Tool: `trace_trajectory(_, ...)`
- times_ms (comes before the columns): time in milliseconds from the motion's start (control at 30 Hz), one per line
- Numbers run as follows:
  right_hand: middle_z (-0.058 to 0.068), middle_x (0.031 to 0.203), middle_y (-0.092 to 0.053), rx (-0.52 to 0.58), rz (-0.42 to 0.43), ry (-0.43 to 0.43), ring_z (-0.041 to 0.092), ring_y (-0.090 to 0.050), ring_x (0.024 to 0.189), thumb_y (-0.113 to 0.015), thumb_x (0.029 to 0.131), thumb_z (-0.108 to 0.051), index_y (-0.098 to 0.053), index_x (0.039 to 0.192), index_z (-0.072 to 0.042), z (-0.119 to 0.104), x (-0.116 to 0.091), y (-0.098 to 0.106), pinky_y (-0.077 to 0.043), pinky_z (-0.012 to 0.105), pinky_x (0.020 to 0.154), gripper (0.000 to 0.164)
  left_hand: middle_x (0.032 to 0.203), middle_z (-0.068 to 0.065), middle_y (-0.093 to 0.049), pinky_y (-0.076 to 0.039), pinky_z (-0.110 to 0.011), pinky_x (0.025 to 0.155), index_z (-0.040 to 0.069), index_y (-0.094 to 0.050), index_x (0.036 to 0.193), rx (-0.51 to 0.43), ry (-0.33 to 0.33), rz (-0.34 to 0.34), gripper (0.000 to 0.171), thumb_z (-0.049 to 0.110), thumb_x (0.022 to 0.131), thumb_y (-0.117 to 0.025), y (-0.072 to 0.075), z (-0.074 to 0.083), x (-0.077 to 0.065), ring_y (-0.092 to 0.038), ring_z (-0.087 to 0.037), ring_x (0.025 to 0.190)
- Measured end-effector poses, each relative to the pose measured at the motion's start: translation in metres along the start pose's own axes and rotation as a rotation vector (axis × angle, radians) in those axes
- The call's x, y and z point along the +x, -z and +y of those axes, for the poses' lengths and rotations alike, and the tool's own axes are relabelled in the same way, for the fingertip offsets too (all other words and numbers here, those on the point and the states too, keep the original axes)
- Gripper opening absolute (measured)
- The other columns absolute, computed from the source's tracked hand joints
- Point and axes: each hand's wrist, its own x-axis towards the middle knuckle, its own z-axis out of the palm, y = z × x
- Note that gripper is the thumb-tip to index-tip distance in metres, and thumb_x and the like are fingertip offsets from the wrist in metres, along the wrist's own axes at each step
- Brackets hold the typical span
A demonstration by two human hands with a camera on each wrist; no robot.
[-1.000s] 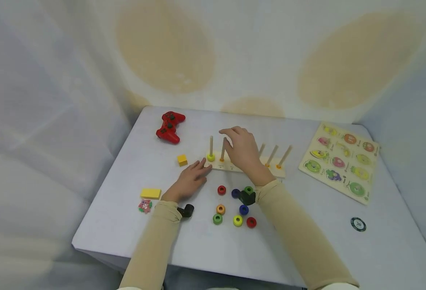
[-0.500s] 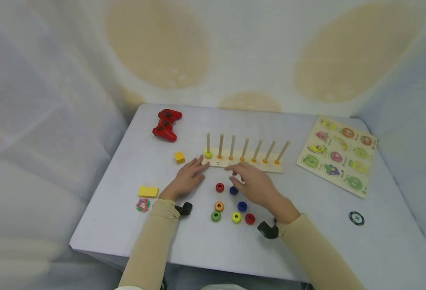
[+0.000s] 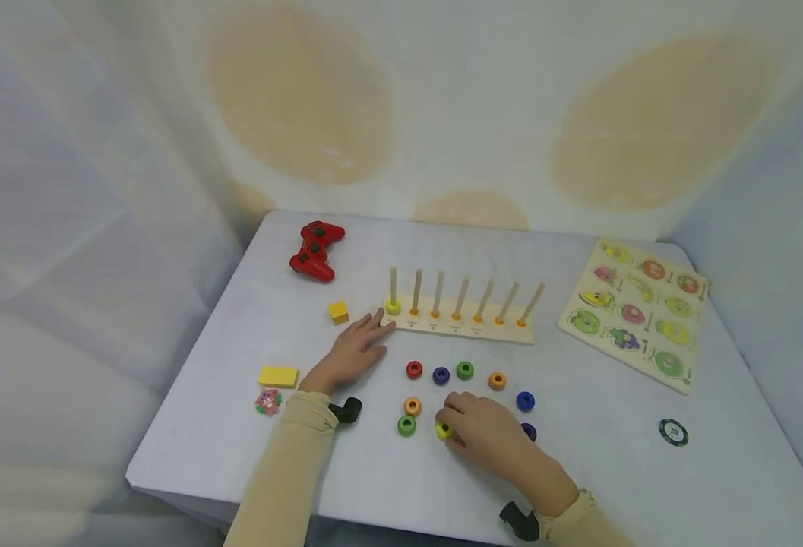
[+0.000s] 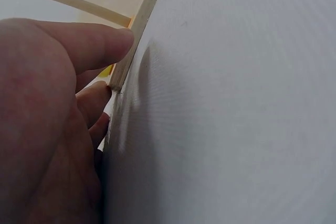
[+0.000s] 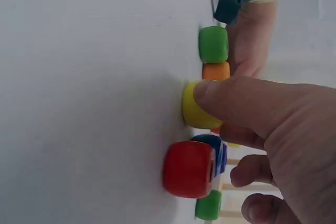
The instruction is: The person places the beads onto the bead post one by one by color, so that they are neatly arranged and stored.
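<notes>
Near the front of the table my right hand (image 3: 490,437) pinches a yellow wooden bead (image 3: 444,431); in the right wrist view the thumb presses one side of the yellow bead (image 5: 193,109). My left hand (image 3: 352,353), fingers extended, touches the left end of a wooden peg board (image 3: 442,325). In the left wrist view its thumb lies by the board's front edge (image 4: 137,38). Several upright pegs rise from the board, and a yellow-green bead (image 3: 393,307) sits low on the leftmost one. Beside the right hand, a red bead (image 5: 189,169) shows in the right wrist view.
Loose beads lie around, among them green (image 3: 406,425), orange (image 3: 412,406) and blue (image 3: 526,401). A red game controller (image 3: 317,251), yellow cube (image 3: 338,312), yellow block (image 3: 279,377) and pink figure (image 3: 268,401) lie left. At right are a fruit puzzle board (image 3: 633,315) and a round chip (image 3: 673,432).
My right hand has moved from above the pegs down toward the table's front and now pinches the yellow bead. The left hand has stayed at the board's left end.
</notes>
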Motion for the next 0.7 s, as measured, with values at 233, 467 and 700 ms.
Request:
trace_trajectory(233, -0.006, 0.116, -0.071, 0.168, 0.195, -0.13, 0.011, -0.068, 0.092, -0.08, 0.088, -0.029, -0.068, 0.119, -0.021, 0.002, 0.045, 0.05, -0.058, 0.029, 0.075, 0.034, 0.173, 0.007, -0.012, -0.01, -0.057, 0.129, 0.033, -0.039, 0.157, 0.023, 0.015, 0.013, 0.053, 0.033, 0.106, -0.053, 0.003, -0.002, -0.012, -0.008, -0.024, 0.161)
trace_trajectory(467, 0.004, 0.131, -0.066, 0.227, 0.276, -0.206, 0.021, -0.068, 0.09, -0.069, 0.098, -0.027, -0.062, 0.132, -0.015, 0.02, 0.141, 0.114, -0.057, 0.035, 0.068, 0.037, 0.173, 0.009, -0.013, -0.011, -0.056, 0.13, 0.033, -0.04, 0.157, 0.03, 0.007, 0.017, 0.053, 0.034, 0.106, -0.053, 0.004, -0.001, -0.012, -0.009, -0.023, 0.161)
trace_trajectory(700, 0.006, 0.129, -0.067, 0.147, 0.104, -0.243, 0.025, -0.069, 0.097, -0.065, 0.101, -0.028, -0.061, 0.136, -0.013, 0.023, 0.18, 0.129, -0.059, 0.041, 0.078, 0.038, 0.173, 0.01, -0.013, -0.011, -0.055, 0.13, 0.032, -0.04, 0.157, 0.022, -0.01, 0.001, 0.053, 0.033, 0.106, -0.052, 0.004, 0.004, -0.005, -0.01, -0.022, 0.161)
